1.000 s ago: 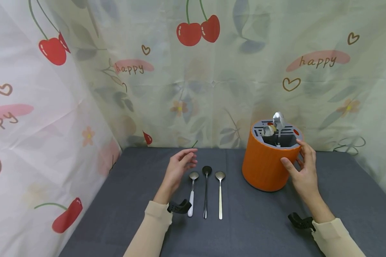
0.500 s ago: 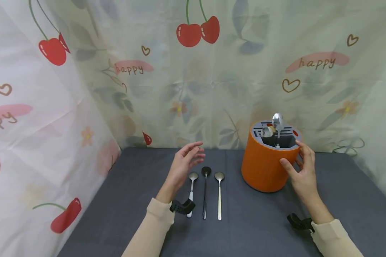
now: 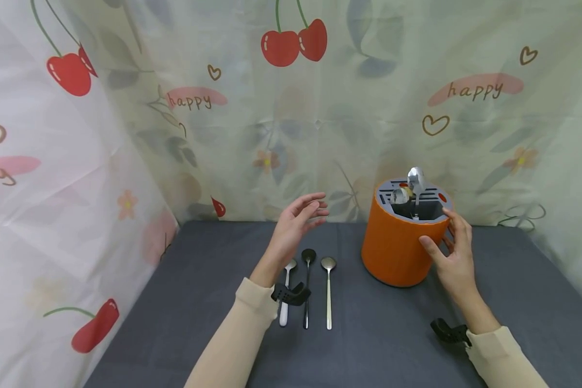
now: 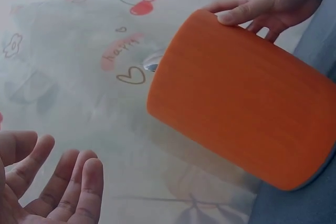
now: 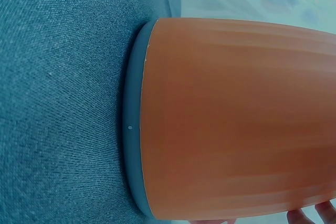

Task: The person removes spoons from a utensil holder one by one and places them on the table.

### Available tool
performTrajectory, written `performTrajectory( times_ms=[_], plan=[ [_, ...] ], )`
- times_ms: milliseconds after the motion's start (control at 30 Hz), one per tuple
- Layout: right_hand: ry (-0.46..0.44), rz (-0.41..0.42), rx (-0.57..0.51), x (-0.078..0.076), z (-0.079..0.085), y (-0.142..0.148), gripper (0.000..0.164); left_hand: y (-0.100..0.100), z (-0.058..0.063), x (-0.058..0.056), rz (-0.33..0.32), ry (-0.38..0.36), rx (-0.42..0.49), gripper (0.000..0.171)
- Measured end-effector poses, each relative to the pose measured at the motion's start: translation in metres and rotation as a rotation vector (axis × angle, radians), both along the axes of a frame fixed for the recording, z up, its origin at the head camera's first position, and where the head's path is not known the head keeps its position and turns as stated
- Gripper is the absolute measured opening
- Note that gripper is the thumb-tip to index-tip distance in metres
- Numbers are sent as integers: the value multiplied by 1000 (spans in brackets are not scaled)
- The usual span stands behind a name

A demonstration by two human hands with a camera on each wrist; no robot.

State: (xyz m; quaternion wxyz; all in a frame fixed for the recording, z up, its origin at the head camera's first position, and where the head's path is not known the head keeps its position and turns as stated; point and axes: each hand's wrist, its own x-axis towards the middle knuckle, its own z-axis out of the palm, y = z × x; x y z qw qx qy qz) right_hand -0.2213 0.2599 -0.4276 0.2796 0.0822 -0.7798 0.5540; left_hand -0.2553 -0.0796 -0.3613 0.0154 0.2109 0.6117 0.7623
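An orange round utensil holder (image 3: 399, 250) with a grey slotted top stands at the right of the table. Two shiny metal spoons (image 3: 416, 180) stick up from its opening. My right hand (image 3: 456, 256) holds its right side, thumb on the front and fingers curving round near the rim. My left hand (image 3: 296, 218) is raised over the table left of the holder, fingers loosely bent with nothing in them. Below it lie a white-handled spoon (image 3: 284, 312), partly hidden by the forearm, a black spoon (image 3: 308, 255) and a spoon with a pale handle (image 3: 328, 291).
A dark grey cloth (image 3: 378, 345) covers the table. Patterned curtains (image 3: 349, 129) with cherries and the word happy hang behind it and on the left. A thin looped cord (image 3: 524, 215) lies near the back right edge.
My left hand has moved right and away from me, passing above the spoons toward the holder. The right hand stays at the holder, and the spoons lie where they were.
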Motion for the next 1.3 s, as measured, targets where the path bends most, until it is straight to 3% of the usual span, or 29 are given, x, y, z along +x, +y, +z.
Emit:
performTrajectory(
  times_ms=[667, 900, 1300],
  plan=[
    [-9, -4, 10, 1, 1, 0, 73, 46, 22, -14, -64, 0, 18, 41],
    [-4, -1, 7, 1, 1, -1, 73, 61, 24, -17, -55, -28, 25, 40],
    [-7, -3, 14, 1, 1, 0, 73, 79, 38, -22, -64, -32, 31, 39]
  ],
)
